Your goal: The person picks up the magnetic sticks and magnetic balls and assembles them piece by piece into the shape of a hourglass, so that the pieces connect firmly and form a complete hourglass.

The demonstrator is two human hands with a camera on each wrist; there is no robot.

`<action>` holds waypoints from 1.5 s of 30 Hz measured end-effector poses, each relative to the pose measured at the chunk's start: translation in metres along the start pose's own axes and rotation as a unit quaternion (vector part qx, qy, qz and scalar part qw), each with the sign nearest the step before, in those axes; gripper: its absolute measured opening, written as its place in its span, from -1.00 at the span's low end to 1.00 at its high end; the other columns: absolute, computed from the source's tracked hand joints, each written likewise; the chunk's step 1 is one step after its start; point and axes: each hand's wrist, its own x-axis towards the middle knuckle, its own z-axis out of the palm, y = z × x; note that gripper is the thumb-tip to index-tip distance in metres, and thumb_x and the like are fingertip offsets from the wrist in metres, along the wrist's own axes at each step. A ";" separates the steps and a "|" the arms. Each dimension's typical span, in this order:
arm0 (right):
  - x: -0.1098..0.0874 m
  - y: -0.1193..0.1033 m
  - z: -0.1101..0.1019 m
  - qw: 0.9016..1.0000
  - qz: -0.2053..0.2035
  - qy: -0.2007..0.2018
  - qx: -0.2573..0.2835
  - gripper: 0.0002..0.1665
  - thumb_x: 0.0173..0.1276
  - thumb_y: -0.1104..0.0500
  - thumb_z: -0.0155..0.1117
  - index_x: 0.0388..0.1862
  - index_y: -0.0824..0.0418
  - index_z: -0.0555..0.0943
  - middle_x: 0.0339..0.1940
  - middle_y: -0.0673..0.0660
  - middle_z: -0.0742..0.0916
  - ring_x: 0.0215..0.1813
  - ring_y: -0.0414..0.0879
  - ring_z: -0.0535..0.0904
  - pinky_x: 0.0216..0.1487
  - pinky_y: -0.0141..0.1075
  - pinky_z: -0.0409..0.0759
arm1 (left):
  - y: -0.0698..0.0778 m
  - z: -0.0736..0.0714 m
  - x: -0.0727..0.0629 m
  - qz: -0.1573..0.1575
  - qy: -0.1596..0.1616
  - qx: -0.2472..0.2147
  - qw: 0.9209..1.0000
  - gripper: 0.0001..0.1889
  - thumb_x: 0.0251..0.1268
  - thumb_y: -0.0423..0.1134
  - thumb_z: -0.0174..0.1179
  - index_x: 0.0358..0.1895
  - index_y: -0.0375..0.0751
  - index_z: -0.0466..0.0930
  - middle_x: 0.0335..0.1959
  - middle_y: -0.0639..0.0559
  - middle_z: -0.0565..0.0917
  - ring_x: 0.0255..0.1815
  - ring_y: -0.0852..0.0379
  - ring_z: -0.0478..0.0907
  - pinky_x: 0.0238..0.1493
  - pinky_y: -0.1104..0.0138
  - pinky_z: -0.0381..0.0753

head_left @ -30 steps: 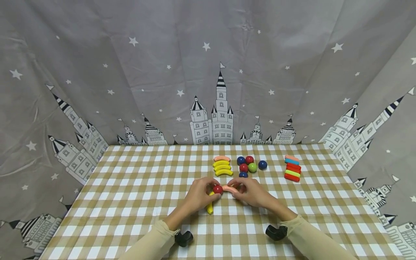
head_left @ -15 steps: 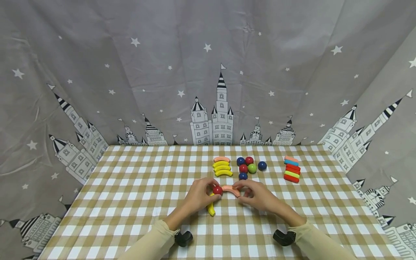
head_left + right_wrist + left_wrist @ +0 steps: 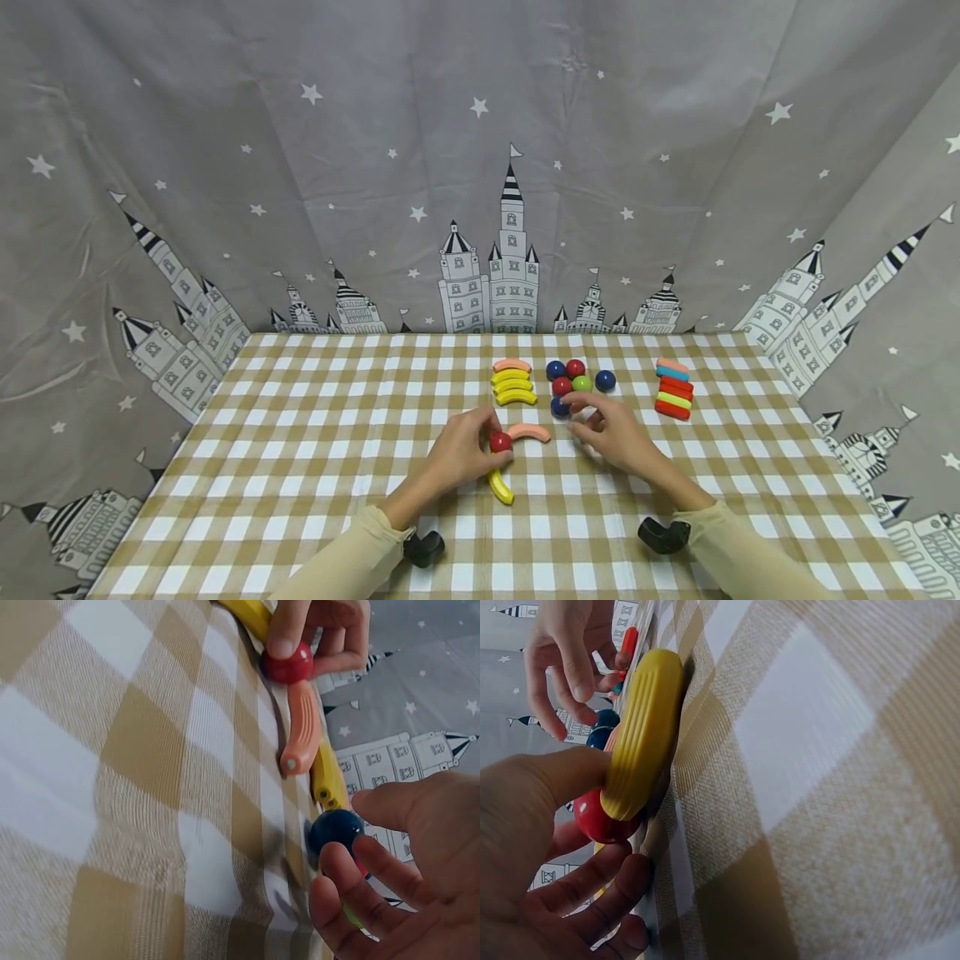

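Note:
My left hand (image 3: 467, 446) pinches a glossy red ball (image 3: 500, 442) between thumb and fingers, low over the cloth. From the ball, a curved yellow piece (image 3: 502, 488) runs toward me and a curved peach piece (image 3: 529, 432) runs to the right. Close up in the left wrist view, the yellow piece (image 3: 645, 735) has a ribbed side, with my thumb against it. My right hand (image 3: 611, 429) holds nothing, its thumb and fingers spread. Its fingertips overlap the edge of a dark blue ball (image 3: 559, 407); in the right wrist view that blue ball (image 3: 335, 832) shows beyond the fingers.
Behind my hands lies a row of curved pieces (image 3: 513, 384), one peach and several yellow. Red, blue and green balls (image 3: 582, 384) cluster right of it. Short straight pieces (image 3: 674, 401) in several colours lie farther right. A checkered cloth (image 3: 315, 433) covers the table.
My right hand has let go of the peach piece and moved right and back to the dark blue ball. The yellow piece has swung a little to the right; my left hand keeps the red ball.

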 end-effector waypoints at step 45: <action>0.011 0.008 0.003 0.996 0.046 -0.042 -0.059 -0.56 0.28 0.27 0.51 0.12 0.11 0.62 -0.20 0.05 0.69 -0.27 -0.11 0.55 -0.19 -0.24 0.58 | 0.002 0.001 0.001 0.030 -0.011 0.044 0.999 -0.60 0.09 -0.11 0.55 -0.10 -0.07 0.54 -0.42 0.17 0.56 -0.44 0.24 0.43 -0.45 0.39 0.42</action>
